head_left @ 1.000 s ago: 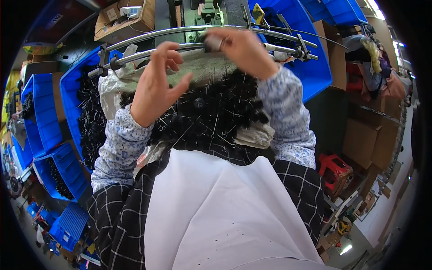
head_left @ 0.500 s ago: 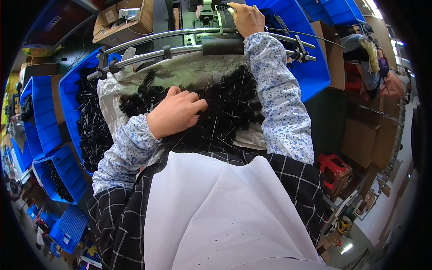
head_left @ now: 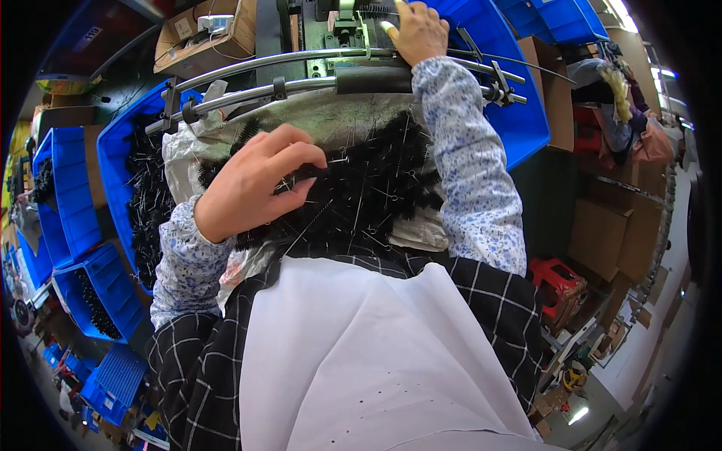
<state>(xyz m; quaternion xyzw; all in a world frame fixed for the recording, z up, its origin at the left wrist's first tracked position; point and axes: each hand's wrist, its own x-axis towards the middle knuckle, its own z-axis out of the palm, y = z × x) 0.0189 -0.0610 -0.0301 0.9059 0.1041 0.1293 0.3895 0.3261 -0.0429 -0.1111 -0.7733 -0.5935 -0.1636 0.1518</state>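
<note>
A heap of black wire-stemmed bristle brushes (head_left: 368,180) lies on a pale cloth in front of me. Above its left part hovers my left hand (head_left: 252,180), thumb and forefinger curved with a gap between them; I see no brush gripped there. My right hand (head_left: 421,34) reaches over two metal rails to the machine (head_left: 331,37), yellow covers on its thumb and fingertip. Those fingers are spread apart, just right of a black spiral brush (head_left: 374,12) lying crosswise at the machine head. Whether a fingertip touches this brush is hard to tell.
Metal rails (head_left: 301,85) cross between me and the machine. A blue bin (head_left: 113,161) of brushes stands at the left, another blue bin (head_left: 519,113) behind my right forearm. At the back left is a cardboard box (head_left: 177,49); a red stool (head_left: 556,289) stands lower right.
My left hand has lifted off the heap and shifted left, its fingers opening. My right hand's thumb and forefinger have parted from the brush at the machine, the hand moving slightly right.
</note>
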